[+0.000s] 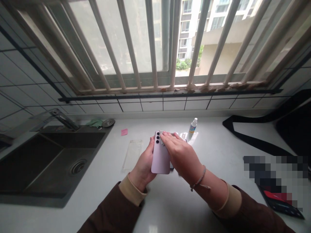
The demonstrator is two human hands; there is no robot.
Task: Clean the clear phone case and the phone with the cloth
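Fingers of the left hand (143, 165) clamp the phone (160, 157) upright while the right hand (181, 155) lies flat, fingers together, on its top.

one phone (160, 158), one bottle (193, 126), one clear case (132, 154)

We note a pale lilac phone (160, 158) with black lenses, a pink note (124, 132), a clear case (132, 154), a white bottle (192, 126) with blue label, a dark grey sink (48, 161), a white counter (170, 200), and brown sleeves with tan cuffs.
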